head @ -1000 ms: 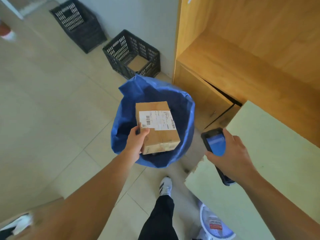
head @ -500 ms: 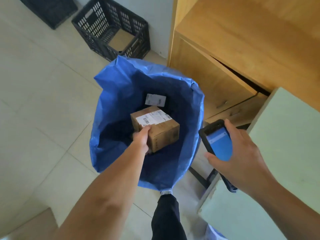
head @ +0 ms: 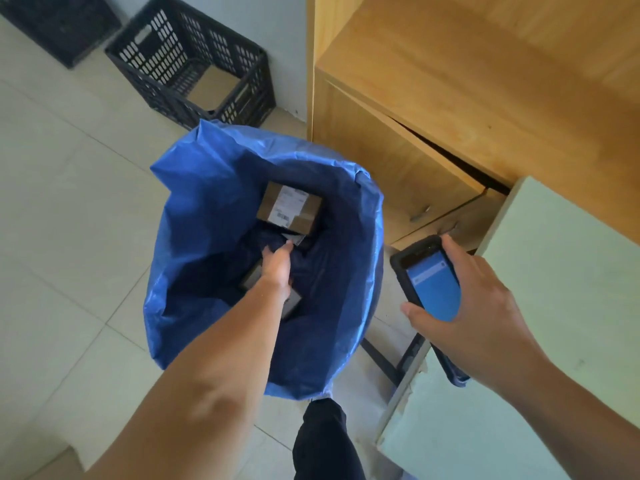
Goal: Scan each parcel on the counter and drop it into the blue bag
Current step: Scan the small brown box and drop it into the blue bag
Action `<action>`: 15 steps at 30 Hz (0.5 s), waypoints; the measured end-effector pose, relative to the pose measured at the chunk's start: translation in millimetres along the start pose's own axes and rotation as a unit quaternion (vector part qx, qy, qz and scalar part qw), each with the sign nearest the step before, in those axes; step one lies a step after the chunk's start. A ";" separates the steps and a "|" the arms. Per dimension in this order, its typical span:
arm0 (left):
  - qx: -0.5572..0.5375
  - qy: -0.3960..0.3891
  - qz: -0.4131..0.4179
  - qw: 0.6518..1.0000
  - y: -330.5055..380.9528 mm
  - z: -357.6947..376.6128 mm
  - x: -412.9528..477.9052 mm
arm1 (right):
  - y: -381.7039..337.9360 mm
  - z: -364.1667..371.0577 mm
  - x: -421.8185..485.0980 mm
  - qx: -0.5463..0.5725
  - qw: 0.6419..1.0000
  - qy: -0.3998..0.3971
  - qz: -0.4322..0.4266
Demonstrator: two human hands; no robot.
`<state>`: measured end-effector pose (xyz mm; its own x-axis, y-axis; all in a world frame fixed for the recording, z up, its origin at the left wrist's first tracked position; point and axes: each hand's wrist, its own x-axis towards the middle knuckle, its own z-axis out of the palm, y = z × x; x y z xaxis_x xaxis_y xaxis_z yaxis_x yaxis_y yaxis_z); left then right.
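Head view, blue bag (head: 207, 216): a big, crinkly plastic sack, round and wide open at the top, in the middle of the frame on pale floor tiles (head: 69, 220).
Head view, parcel (head: 289, 211): a brown cardboard box with a white paper label, lying deep inside the bag near its far wall, apart from the hand.
Head view, other parcels (head: 292, 301): dark, flat shapes under the arm at the bottom of the bag; too dim to tell more.
Head view, left hand (head: 277, 263): reaches down into the bag, fingers loose and spread, holding nothing.
Head view, right hand (head: 474, 306): right of the bag, fingers wrapped tight around the scanner (head: 429, 278).
Head view, scanner: a black, chunky slab with a smooth, bright blue screen.
Head view, counter (head: 554, 306): flat, pale green top in the lower right, with a chipped edge.
Head view, cabinet (head: 450, 98): smooth yellow wood, upper right.
Head view, crate (head: 194, 60): black plastic with a grid of holes, upper left, by the wall.
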<state>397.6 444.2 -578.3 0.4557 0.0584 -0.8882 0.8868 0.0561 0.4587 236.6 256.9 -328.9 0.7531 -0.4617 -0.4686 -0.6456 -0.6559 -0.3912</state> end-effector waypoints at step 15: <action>0.115 -0.061 0.165 0.978 -9.0 49.6 -249.1 | 45.8 -88.3 -120.9 0.019 1.000 0.023 0.002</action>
<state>279.9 379.7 -362.5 0.7139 -0.0846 -0.6951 0.6767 -0.1721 0.7159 127.1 230.0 -220.2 0.7549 -0.4919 -0.4337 -0.6524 -0.6307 -0.4203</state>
